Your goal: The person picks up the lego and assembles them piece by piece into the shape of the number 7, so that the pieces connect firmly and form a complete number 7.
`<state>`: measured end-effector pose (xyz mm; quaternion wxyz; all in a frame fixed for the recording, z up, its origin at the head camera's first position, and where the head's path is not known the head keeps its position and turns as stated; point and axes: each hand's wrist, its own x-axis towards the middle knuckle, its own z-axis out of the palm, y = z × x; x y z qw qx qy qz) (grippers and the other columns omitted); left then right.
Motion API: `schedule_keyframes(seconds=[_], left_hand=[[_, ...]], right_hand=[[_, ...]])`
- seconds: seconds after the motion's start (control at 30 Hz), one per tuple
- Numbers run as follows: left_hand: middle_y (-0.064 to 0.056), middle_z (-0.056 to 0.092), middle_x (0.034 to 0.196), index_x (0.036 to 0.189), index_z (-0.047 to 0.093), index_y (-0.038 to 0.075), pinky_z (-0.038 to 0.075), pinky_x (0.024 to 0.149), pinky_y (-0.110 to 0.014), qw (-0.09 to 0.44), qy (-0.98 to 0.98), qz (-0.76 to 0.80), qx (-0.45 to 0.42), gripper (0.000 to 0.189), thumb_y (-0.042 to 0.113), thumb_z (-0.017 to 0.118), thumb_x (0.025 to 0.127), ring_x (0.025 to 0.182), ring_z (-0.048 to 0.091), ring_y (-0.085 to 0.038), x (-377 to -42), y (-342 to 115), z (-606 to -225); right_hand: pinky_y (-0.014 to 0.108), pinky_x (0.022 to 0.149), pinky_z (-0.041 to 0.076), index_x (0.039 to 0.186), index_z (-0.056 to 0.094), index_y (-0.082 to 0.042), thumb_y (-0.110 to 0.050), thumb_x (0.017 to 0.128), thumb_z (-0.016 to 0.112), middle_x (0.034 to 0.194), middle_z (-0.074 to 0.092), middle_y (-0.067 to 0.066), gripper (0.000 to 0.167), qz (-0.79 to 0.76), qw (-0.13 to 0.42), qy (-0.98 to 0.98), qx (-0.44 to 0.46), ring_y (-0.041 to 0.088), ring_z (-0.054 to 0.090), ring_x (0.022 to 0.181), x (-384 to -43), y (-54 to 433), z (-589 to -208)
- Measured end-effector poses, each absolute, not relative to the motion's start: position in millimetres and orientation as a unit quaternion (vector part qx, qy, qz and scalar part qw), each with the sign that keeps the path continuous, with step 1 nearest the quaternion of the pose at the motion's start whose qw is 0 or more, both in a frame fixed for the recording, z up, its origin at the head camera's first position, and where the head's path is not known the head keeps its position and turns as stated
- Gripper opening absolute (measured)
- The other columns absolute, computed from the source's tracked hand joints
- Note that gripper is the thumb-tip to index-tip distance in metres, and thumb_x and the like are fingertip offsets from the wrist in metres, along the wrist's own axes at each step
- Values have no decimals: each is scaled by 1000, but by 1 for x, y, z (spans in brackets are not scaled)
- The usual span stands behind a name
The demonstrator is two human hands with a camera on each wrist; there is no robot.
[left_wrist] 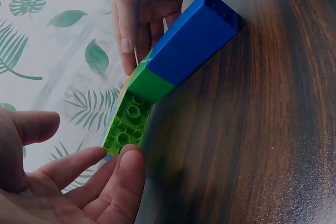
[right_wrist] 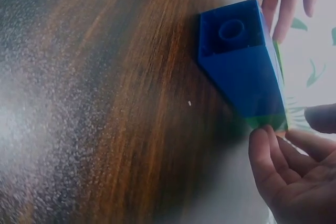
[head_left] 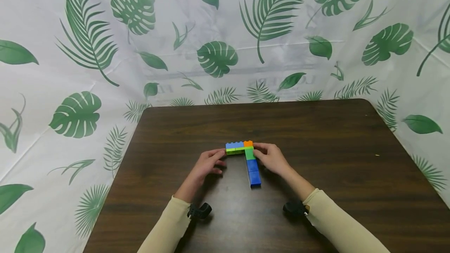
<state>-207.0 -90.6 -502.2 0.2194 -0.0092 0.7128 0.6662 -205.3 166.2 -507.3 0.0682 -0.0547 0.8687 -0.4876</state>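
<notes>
An L-shaped build of toy building bricks lies on the table. Its left arm has light-blue bricks (head_left: pixel 234 145) over lime-green bricks (head_left: pixel 235 151), whose hollow undersides show in the left wrist view. An orange brick (head_left: pixel 248 143) sits at the corner. From there a green brick (head_left: pixel 249 154) and dark-blue bricks (head_left: pixel 253 172) run toward me, the last showing its hollow end. My left hand (head_left: pixel 208 163) has its fingertips at the lime-green end, thumb held apart. My right hand (head_left: pixel 272 157) touches the orange and green bricks from the right, with its thumb away from them.
The dark wood-grain table (head_left: pixel 175 128) extends around the bricks on all sides. Behind it hangs a white leaf-print curtain (head_left: pixel 168 73). A black wrist camera (head_left: pixel 200 211) is strapped at the left sleeve, another wrist camera (head_left: pixel 294 208) at the right.
</notes>
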Motion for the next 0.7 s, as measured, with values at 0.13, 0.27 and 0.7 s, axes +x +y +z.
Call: schedule_keyframes(seconds=[0.13, 0.27, 0.7], left_hand=[[-20, 56, 134, 136, 56, 1, 57, 70, -38, 217, 715, 664, -12, 46, 30, 56, 101, 106, 62, -36, -207, -90, -503], [-20, 55, 135, 136, 56, 1, 57, 69, -37, 216, 718, 662, -13, 46, 31, 56, 101, 104, 63, -34, -207, -90, -503], [-23, 54, 135, 140, 52, 1, 55, 77, -49, 186, 744, 641, 34, 47, 27, 56, 101, 110, 59, -41, -207, -105, -495]], right_hand=[[34, 56, 49, 137, 57, -5, -19, 101, 53, 118, 66, 16, 39, -486, 76, 869, -47, 22, 60, 68, -206, 167, -509], [35, 57, 49, 137, 57, -5, -20, 101, 54, 119, 65, 16, 39, -486, 81, 869, -45, 21, 60, 67, -207, 166, -510], [35, 59, 51, 141, 52, -5, -22, 101, 56, 113, 66, 16, 43, -466, 69, 879, -69, 24, 59, 68, -207, 180, -503]])
